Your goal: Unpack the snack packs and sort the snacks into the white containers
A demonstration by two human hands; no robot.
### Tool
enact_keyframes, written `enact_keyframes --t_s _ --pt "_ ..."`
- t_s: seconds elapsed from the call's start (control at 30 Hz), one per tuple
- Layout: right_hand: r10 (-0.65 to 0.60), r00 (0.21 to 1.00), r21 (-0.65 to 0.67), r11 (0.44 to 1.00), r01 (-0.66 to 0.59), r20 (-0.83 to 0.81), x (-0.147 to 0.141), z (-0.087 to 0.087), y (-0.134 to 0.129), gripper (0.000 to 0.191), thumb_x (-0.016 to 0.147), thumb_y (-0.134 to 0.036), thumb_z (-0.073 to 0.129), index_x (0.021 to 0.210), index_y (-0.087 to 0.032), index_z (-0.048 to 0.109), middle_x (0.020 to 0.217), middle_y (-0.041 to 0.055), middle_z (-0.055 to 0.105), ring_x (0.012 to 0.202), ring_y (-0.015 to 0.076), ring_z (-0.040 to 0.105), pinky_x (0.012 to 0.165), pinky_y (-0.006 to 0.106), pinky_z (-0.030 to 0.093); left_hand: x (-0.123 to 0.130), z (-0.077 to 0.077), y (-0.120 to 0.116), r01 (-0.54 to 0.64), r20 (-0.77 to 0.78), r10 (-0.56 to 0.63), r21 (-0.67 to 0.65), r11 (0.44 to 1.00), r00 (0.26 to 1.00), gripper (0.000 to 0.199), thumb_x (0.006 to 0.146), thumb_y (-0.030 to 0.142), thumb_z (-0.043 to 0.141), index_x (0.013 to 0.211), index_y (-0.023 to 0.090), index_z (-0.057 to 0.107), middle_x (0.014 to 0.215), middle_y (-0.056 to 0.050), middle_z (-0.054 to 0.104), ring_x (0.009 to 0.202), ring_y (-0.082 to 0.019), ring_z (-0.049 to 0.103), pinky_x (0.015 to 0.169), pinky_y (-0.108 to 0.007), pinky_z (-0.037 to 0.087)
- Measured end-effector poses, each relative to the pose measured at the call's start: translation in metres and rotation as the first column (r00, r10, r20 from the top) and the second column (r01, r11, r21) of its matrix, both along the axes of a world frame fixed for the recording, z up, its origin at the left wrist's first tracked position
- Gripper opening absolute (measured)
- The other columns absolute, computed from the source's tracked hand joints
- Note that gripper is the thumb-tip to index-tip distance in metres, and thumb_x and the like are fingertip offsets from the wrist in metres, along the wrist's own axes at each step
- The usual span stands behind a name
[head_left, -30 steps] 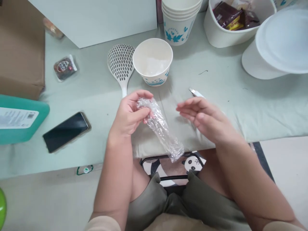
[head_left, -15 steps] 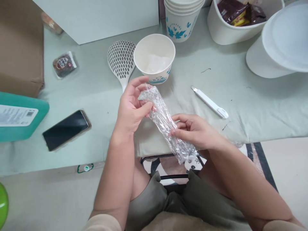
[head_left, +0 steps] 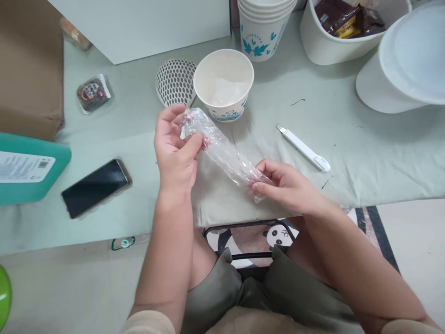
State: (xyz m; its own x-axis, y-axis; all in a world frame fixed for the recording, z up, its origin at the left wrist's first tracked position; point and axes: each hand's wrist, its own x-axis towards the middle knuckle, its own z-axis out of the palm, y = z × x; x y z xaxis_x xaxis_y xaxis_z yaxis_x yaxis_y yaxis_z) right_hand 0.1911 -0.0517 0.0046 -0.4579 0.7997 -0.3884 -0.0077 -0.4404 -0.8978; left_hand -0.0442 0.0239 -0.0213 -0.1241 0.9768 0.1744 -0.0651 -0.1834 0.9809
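A crumpled clear plastic wrapper stretches slantwise between my two hands, above the table's front edge. My left hand grips its upper end between thumb and fingers. At the lower end, my right hand pinches it. Just beyond the wrapper stands a white paper bowl with blue print and something whitish, perhaps a thin sheet, inside. A slotted strainer ladle lies against the bowl's left side, its handle hidden behind my left hand. The white utility knife rests to the right, its tip pointing away from me.
Behind the bowl are stacked paper cups and a white bin with dark packets, beside a white lidded container. On the left lie a phone and a small packaged snack, near a teal container and a cardboard box.
My left hand has moved left and slightly away with the wrapper's upper end. My right hand has shifted to the lower end, and the wrapper is now drawn out smoother between them.
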Motion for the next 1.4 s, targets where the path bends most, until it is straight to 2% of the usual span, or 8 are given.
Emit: enact_keyframes --t_s 0.23,0.43,0.67,0.8,0.93,1.03,1.17,1.4 --pt "0.047 0.997 -0.084 0.996 -0.041 0.069 0.003 0.004 0.002 0.026 0.081 -0.035 0.076 0.100 -0.021 0.063 0.081 0.0008 0.071 0.065 0.0139 0.065 0.066 0.030 0.053 -0.007 0.004 -0.001 -0.053 0.022 0.053 0.014 0.998 0.998 0.052 0.077 0.038 0.089 0.118 0.035 0.057 0.114 0.002 0.063 0.087 -0.012 0.061 0.066 -0.026 0.051" --pt "-0.011 0.994 0.050 0.999 0.006 0.105 0.003 0.007 0.003 0.014 0.080 -0.029 0.072 0.088 -0.020 0.065 0.075 -0.0008 0.067 0.067 0.0131 0.059 0.064 0.028 0.046 -0.010 0.000 -0.001 -0.057 -0.053 0.059 0.028 0.998 0.997 0.056 0.082 0.040 0.082 0.126 0.039 0.047 0.123 0.003 0.062 0.105 -0.017 0.067 0.074 -0.031 0.052" --pt "-0.425 0.905 0.112 0.901 0.420 0.028 0.011 -0.002 0.007 0.011 0.080 -0.022 0.066 0.082 -0.025 0.056 0.083 -0.0003 0.070 0.078 0.0158 0.066 0.076 0.032 0.053 -0.019 -0.003 0.000 0.052 -0.009 -0.053 -0.034 0.998 0.999 0.063 0.084 0.045 0.079 0.135 0.041 0.043 0.129 0.003 0.065 0.081 -0.012 0.068 0.069 -0.031 0.053" --pt "-0.468 0.884 0.063 0.882 0.467 0.007 0.013 -0.003 0.008 0.015 0.077 -0.023 0.068 0.080 -0.025 0.054 0.076 -0.0009 0.068 0.070 0.0157 0.065 0.070 0.032 0.054 -0.012 0.004 -0.002 0.142 0.018 -0.141 -0.121 0.982 0.990 0.051 0.087 0.050 0.075 0.130 0.040 0.050 0.119 0.002 0.071 0.073 -0.012 0.067 0.060 -0.029 0.050" --pt "-0.465 0.885 0.128 0.879 0.459 0.015 0.017 -0.007 0.008 0.010 0.085 -0.031 0.069 0.080 -0.025 0.063 0.074 0.0007 0.069 0.068 0.0173 0.064 0.067 0.033 0.053 0.002 0.009 -0.003 0.083 0.142 -0.056 -0.189 0.978 0.988 0.049 0.075 0.035 0.088 0.114 0.036 0.059 0.081 0.007 0.067 0.057 -0.008 0.058 0.051 -0.024 0.046" --pt "-0.365 0.931 0.127 0.922 0.365 -0.021 0.021 -0.008 0.006 0.030 0.089 -0.049 0.067 0.075 -0.023 0.071 0.072 0.0044 0.072 0.068 0.0198 0.064 0.067 0.036 0.052 0.004 0.009 -0.001 0.038 0.173 -0.008 -0.169 0.985 0.985 0.058 0.066 0.030 0.094 0.113 0.034 0.061 0.079 0.007 0.066 0.056 -0.007 0.054 0.049 -0.023 0.044" --pt "-0.061 0.982 -0.126 0.991 0.039 -0.176 0.023 -0.003 0.005 0.055 0.081 -0.072 0.070 0.087 -0.018 0.078 0.084 0.0096 0.079 0.066 0.0213 0.071 0.054 0.033 0.053 -0.001 0.010 -0.002 0.094 0.107 -0.073 -0.208 0.974 0.992 0.060 0.070 0.030 0.090 0.120 0.036 0.057 0.086 0.006 0.069 0.059 -0.009 0.058 0.052 -0.024 0.045" --pt "0.423 0.892 -0.144 0.884 -0.445 -0.159 0.018 0.005 0.006 0.028 0.088 -0.041 0.076 0.100 -0.015 0.078 0.081 0.0034 0.079 0.058 0.0073 0.062 0.055 0.019 0.052 -0.001 0.008 -0.004 0.119 -0.008 -0.124 -0.243 0.963 0.992 0.064 0.074 0.027 0.085 0.129 0.038 0.053 0.090 0.006 0.072 0.059 -0.010 0.056 0.052 -0.026 0.046"
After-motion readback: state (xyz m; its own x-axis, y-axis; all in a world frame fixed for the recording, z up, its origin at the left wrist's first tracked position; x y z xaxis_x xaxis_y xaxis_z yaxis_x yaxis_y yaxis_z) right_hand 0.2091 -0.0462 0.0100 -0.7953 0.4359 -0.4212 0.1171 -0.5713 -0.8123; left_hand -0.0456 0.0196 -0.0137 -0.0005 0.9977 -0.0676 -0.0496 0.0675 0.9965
